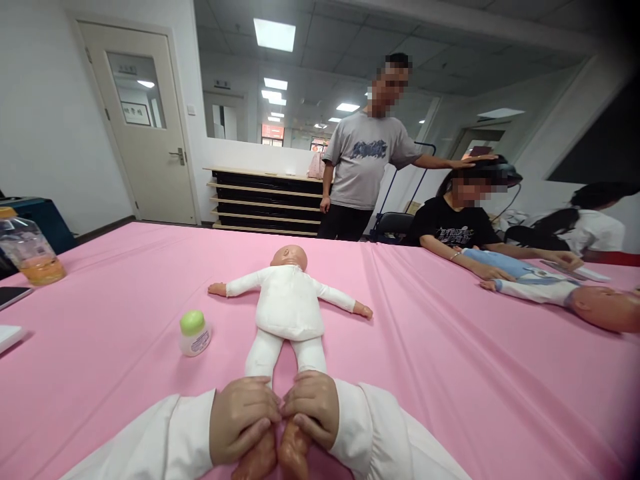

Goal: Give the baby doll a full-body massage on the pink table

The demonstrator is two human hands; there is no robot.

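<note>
A baby doll (290, 303) with a white cloth body lies on its back on the pink tablecloth (420, 373), head away from me and arms spread. My left hand (245, 413) is wrapped round the doll's lower leg on the left, just above the foot. Round the other lower leg, my right hand (313, 407) is closed in the same way. Both bare feet show below my hands, and the hands nearly touch each other. A small jar (195, 333) with a green lid stands left of the doll.
At the far left are a bottle (33, 250) with orange liquid, a dark phone (13, 297) and a white object (10, 338). On the right, a seated person handles another doll (545, 283) in blue and white. Another person stands behind the table.
</note>
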